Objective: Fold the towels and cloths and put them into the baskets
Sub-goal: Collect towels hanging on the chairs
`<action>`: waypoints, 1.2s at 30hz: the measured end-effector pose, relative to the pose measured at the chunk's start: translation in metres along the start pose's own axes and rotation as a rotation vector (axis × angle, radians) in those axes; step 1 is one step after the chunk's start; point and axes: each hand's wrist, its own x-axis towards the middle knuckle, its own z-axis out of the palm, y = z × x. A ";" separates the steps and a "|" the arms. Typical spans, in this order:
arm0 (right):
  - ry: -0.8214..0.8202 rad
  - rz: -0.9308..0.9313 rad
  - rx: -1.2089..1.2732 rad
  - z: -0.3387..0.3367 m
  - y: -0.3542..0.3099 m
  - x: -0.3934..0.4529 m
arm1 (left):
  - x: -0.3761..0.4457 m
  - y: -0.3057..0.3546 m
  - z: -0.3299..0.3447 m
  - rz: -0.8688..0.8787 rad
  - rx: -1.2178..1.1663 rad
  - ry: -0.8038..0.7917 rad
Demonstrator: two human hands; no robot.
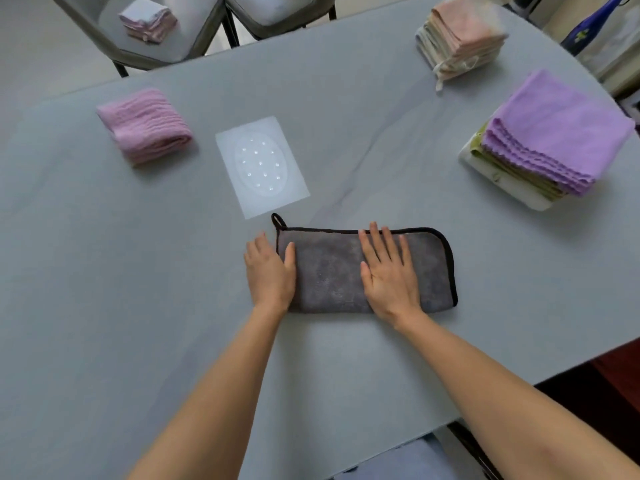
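Observation:
A grey cloth (pixel 329 271) with black edging and a small hanging loop lies folded into a long strip near the middle of the grey table (pixel 104 289). My right hand (pixel 389 271) lies flat on the cloth with its fingers spread and straight. At the cloth's left end, my left hand (pixel 270 270) rests with its thumb on top of the fabric and its fingers out over the table beside the edge. No basket is in view.
A folded pink towel (pixel 145 126) lies at the far left. A white sheet (pixel 261 166) sits behind the cloth. A purple and green cloth pile (pixel 550 140) is at the right, a peach pile (pixel 460 36) far right. Chairs stand behind, one holding folded cloths (pixel 147 19).

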 end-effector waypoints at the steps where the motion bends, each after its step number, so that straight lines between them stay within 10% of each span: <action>1: -0.012 0.010 0.024 0.002 -0.005 0.000 | -0.002 0.001 -0.003 -0.056 -0.036 -0.003; 11: 0.048 0.052 -0.013 0.015 -0.009 -0.002 | 0.003 0.004 0.001 -0.202 -0.005 -0.262; 18: 0.001 0.057 -0.063 0.019 -0.012 0.001 | -0.002 0.006 -0.014 -0.115 -0.473 -0.422; 25: -0.109 -0.127 0.091 -0.011 0.009 0.004 | -0.039 0.061 -0.019 -0.140 -0.555 -0.261; 28: 0.104 0.162 0.244 -0.038 0.052 -0.012 | -0.056 0.089 -0.016 -0.103 -0.470 -0.211; 36: -0.308 0.730 0.801 -0.064 0.096 0.000 | -0.097 0.162 0.030 -0.032 -0.186 -0.195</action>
